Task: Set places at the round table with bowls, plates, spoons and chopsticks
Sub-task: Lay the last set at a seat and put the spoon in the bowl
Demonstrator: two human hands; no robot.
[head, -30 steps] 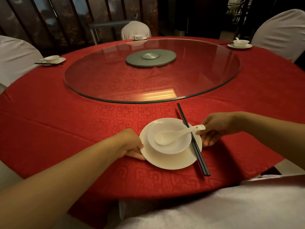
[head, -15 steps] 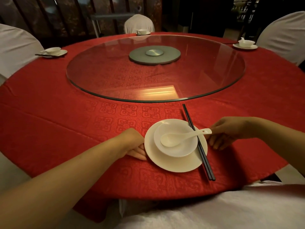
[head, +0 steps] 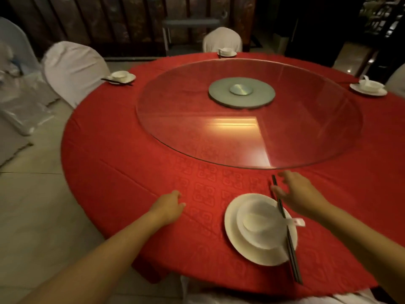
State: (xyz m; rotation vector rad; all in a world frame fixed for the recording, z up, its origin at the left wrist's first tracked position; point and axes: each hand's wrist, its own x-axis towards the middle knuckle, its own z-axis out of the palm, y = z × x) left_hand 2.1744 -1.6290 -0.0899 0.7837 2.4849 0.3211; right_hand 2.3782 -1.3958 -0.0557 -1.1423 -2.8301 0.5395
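Head view: near place setting at table edge. White plate (head: 231,238) on red tablecloth (head: 131,161); bowl (head: 259,241) on plate; spoon (head: 255,223) in bowl, handle pointing right. Black chopsticks (head: 292,255) across plate's right rim. Left hand (head: 169,207) left of plate, fingers loosely curled, empty. Right hand (head: 300,196) at chopsticks' far end, fingers spread, gripping nothing; contact unclear.

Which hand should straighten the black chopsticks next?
Probably the right hand: it hovers beside the far end of the chopsticks. The left hand is across the plate, over the red cloth.
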